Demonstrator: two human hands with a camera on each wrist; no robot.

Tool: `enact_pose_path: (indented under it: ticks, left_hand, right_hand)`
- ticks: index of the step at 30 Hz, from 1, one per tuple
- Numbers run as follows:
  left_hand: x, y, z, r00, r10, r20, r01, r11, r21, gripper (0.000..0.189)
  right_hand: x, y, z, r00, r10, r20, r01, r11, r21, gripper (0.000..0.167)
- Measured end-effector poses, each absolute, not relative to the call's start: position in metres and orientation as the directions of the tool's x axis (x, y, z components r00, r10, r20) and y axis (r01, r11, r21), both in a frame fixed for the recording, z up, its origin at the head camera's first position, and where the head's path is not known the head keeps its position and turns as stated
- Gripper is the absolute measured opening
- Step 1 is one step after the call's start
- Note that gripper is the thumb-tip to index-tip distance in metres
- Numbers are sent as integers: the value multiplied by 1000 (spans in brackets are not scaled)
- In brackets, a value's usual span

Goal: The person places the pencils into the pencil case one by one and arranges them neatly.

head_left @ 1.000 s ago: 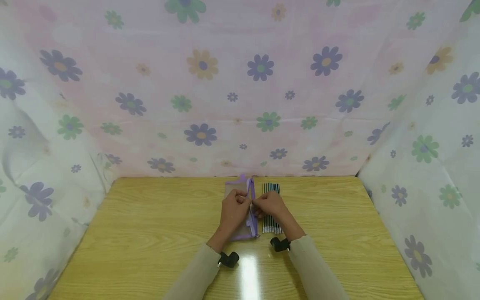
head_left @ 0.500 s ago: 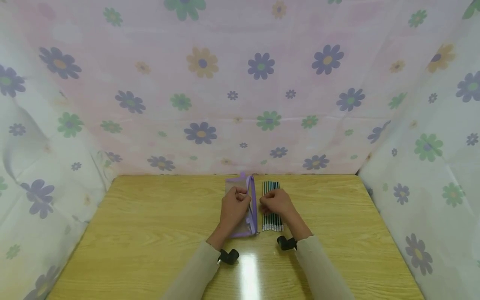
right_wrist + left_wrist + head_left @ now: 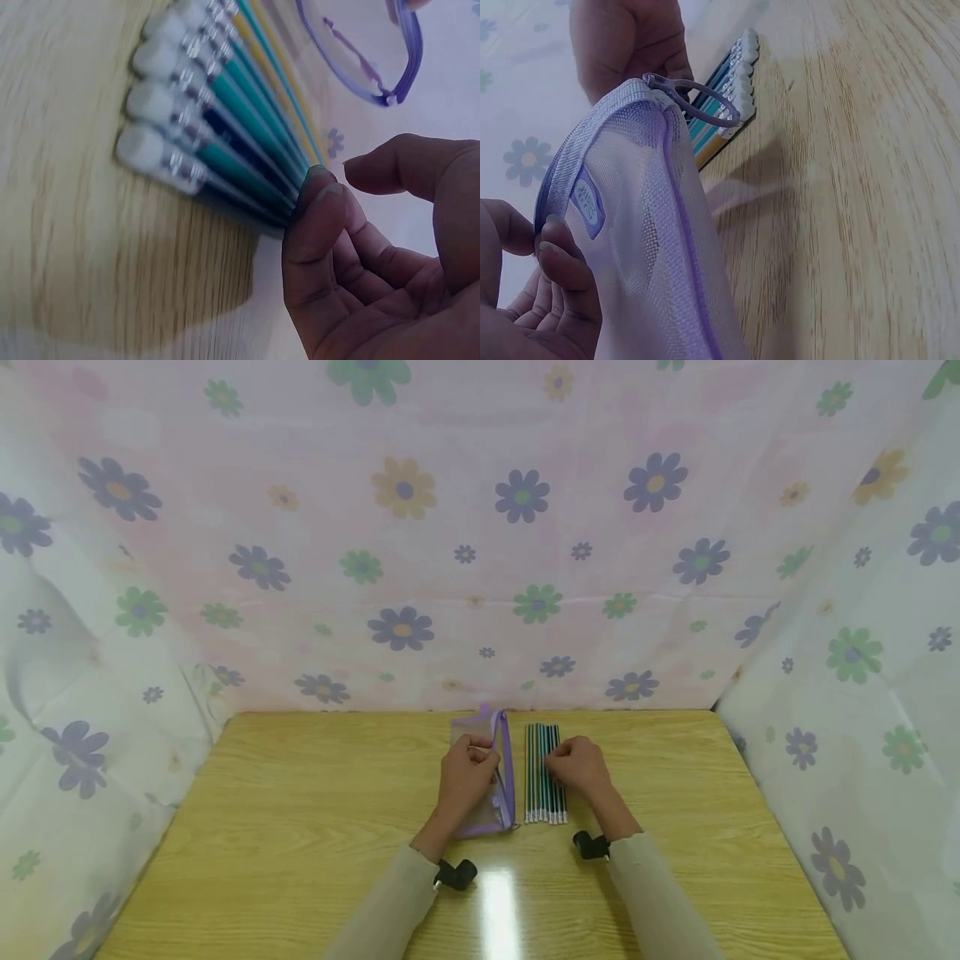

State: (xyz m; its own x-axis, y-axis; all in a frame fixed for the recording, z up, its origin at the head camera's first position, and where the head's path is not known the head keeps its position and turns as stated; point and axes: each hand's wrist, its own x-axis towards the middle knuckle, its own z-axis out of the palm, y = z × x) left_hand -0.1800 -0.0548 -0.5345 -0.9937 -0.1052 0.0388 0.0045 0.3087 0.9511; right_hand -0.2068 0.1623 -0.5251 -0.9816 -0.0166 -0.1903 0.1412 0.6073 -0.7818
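A see-through mesh pencil case (image 3: 634, 247) with lilac trim lies on the table, its zipped side gaping. My left hand (image 3: 467, 777) pinches the lip of its opening between thumb and index finger. A ring-shaped zipper pull (image 3: 727, 118) hangs at the near end. Right of the case is a row of several pencils (image 3: 537, 781), teal, dark and yellow, their white erasers (image 3: 141, 148) toward me. Over the row's right side is my right hand (image 3: 583, 764), fingers bent and thumb apart from them, with nothing between. Its fingertips overlap the pencils in the right wrist view.
The wood-grain table (image 3: 315, 802) runs back to a flower-patterned cloth (image 3: 450, 585), which also hangs along both sides. Small black wrist cameras (image 3: 456, 874) stick out from the sleeves. Light glares off the table's front middle.
My right hand has left the case's opening and moved right, across the pencils to their right side. My left hand stays on the case, which still gapes.
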Motion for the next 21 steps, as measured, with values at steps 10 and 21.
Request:
enact_pose_path:
  ticks: [10,21]
  left_hand:
    - [-179,-58,-535,-995,-97,23,-7,301,954,23]
    - [-179,-61,-537,-995,-89,34,6,299,954,22]
  right_hand:
    - [-207,172,-528,-996,28,-85,81,682,-727,46]
    - [-211,176,-529,-993,85,-83,119,729,-674,44]
